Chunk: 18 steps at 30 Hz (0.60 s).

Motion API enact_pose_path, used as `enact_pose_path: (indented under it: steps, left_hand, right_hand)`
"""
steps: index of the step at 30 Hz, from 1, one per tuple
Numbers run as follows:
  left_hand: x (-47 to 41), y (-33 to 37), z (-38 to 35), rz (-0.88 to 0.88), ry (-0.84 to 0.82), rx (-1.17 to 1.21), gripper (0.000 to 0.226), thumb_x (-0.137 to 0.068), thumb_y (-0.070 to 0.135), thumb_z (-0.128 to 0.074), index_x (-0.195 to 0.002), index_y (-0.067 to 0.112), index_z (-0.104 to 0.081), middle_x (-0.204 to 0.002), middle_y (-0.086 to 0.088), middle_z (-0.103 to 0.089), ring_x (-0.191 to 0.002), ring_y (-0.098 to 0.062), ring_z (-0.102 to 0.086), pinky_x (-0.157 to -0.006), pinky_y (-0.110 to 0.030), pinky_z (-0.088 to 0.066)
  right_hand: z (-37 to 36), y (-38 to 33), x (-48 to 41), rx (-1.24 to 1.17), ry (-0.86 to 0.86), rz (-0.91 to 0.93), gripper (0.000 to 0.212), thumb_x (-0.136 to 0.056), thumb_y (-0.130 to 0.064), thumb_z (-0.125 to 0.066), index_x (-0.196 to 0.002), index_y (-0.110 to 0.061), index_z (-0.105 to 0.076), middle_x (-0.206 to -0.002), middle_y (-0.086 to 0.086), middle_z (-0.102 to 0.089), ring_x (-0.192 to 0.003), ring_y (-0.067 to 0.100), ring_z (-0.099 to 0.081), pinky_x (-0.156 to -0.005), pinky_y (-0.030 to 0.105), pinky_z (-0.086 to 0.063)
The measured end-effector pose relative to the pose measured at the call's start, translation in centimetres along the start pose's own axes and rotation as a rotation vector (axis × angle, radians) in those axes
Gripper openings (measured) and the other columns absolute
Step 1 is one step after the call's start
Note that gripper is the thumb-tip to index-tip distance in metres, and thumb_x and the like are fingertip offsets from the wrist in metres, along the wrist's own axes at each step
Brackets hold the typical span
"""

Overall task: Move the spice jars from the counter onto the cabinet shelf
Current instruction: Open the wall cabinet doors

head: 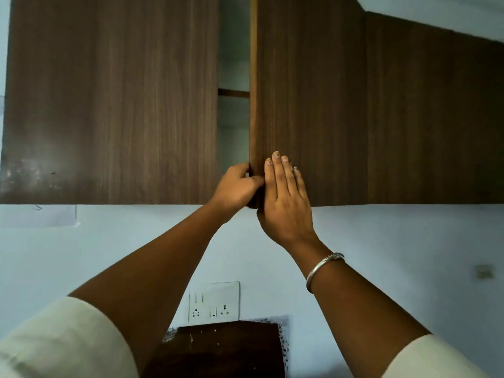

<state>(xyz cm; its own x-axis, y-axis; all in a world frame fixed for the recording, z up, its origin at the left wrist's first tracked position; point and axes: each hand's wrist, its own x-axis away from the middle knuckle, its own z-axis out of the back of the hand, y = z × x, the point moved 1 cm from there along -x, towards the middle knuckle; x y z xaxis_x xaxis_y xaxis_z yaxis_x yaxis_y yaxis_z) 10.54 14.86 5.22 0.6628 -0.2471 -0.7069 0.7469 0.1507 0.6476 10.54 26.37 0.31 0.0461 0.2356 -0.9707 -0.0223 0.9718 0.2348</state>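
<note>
**Overhead, a cabinet door (313, 91) stands ajar**

The left hand (236, 186) curls its fingers round the door's left edge, low down. The right hand (286, 197) lies flat on the door's face, fingers straight and close together (a silver bangle (323, 268) circles its wrist). In the gap beside the left door (114, 99), a shelf (234, 93) edge shows. Where the spice jars stand cannot be told.
</note>
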Motion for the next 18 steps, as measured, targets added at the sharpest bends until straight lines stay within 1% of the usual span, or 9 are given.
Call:
enact_pose_path:
  steps: [3,5,7,9,11,14,16,17,18]
  left_hand:
    - [2.1,2.5,-1.2,-0.062,-0.066,0.002,0.024,-0.093,0.015,-0.049,-0.113,0.003,-0.055,-0.101,-0.017,-0.065,-0.086,-0.033,-0.066,-0.076,-0.044,-0.058]
    - [3.1,3.9,-2.3,-0.141,-0.095,-0.038,0.027,-0.093,0.015,-0.051,-0.115,0.002,-0.056,-0.099,-0.018,-0.066,-0.082,-0.034,-0.067,-0.077,-0.047,-0.057]
    - [4.1,5.3,-3.8,-0.219,-0.095,-0.065,0.026,-0.093,0.017,-0.052,-0.113,0.002,-0.059,-0.096,-0.015,-0.067,-0.078,-0.029,-0.066,-0.076,-0.043,-0.058]
    - [5.0,6.6,-5.6,-0.272,-0.065,-0.08,0.025,-0.093,0.02,-0.053,-0.11,0.004,-0.063,-0.094,-0.012,-0.069,-0.075,-0.023,-0.066,-0.074,-0.037,-0.058]
    - [5.7,8.0,-7.5,-0.292,-0.044,-0.082,0.026,-0.092,0.022,-0.055,-0.111,0.006,-0.065,-0.096,-0.011,-0.07,-0.074,-0.021,-0.065,-0.073,-0.032,-0.057]
    - [6.3,10.4,-10.4,-0.341,-0.071,-0.118,0.028,-0.093,0.021,-0.054,-0.114,0.007,-0.065,-0.102,-0.011,-0.069,-0.078,-0.021,-0.064,-0.076,-0.03,-0.055]
    - [6.6,11.9,-12.6,-0.403,-0.053,-0.183,0.026,-0.093,0.022,-0.053,-0.111,0.007,-0.065,-0.101,-0.013,-0.066,-0.08,-0.022,-0.061,-0.072,-0.025,-0.048]
    - [6.7,12.6,-13.8,-0.427,-0.036,-0.211,0.027,-0.094,0.024,-0.052,-0.112,0.007,-0.063,-0.104,-0.014,-0.063,-0.085,-0.024,-0.06,-0.073,-0.024,-0.045]
    - [6.9,13.1,-15.1,-0.444,-0.027,-0.226,0.03,-0.094,0.026,-0.05,-0.117,0.009,-0.06,-0.11,-0.014,-0.059,-0.091,-0.026,-0.06,-0.076,-0.025,-0.044]
  right_hand:
    - [3.7,0.5,0.3,-0.003,0.06,0.003,0.062,-0.083,-0.011,-0.061,-0.139,0.0,-0.036,-0.144,0.022,-0.039,-0.135,0.038,-0.035,-0.111,0.046,-0.027]
    - [5.9,0.9,0.8,-0.027,0.065,-0.003,0.061,-0.083,-0.008,-0.06,-0.138,-0.001,-0.034,-0.143,0.022,-0.041,-0.134,0.039,-0.037,-0.109,0.048,-0.034]
    - [8.1,1.6,1.3,-0.051,0.046,-0.046,0.062,-0.082,-0.005,-0.063,-0.136,0.001,-0.035,-0.142,0.022,-0.042,-0.131,0.039,-0.04,-0.101,0.047,-0.044]
    - [10.1,2.5,2.0,-0.064,0.019,-0.102,0.063,-0.081,-0.004,-0.066,-0.136,0.003,-0.038,-0.144,0.021,-0.04,-0.131,0.038,-0.042,-0.095,0.045,-0.05]
    - [12.0,3.6,2.6,-0.064,0.025,-0.169,0.065,-0.081,-0.004,-0.069,-0.137,0.003,-0.038,-0.145,0.02,-0.038,-0.131,0.036,-0.042,-0.094,0.044,-0.051]
    - [14.3,5.7,3.4,-0.042,0.049,-0.247,0.067,-0.08,-0.003,-0.071,-0.137,0.004,-0.038,-0.147,0.019,-0.036,-0.128,0.036,-0.045,-0.094,0.041,-0.05]
    - [15.8,7.7,4.2,-0.005,0.049,-0.258,0.069,-0.078,-0.005,-0.074,-0.137,0.004,-0.039,-0.147,0.02,-0.035,-0.124,0.036,-0.05,-0.089,0.033,-0.048]
    - [16.5,8.8,4.6,0.014,0.052,-0.266,0.07,-0.078,-0.008,-0.075,-0.137,0.004,-0.038,-0.147,0.021,-0.035,-0.12,0.035,-0.053,-0.086,0.029,-0.049]
    - [17.4,9.8,5.0,0.034,0.058,-0.274,0.072,-0.077,-0.01,-0.075,-0.137,0.003,-0.038,-0.147,0.021,-0.036,-0.115,0.034,-0.057,-0.081,0.027,-0.05]
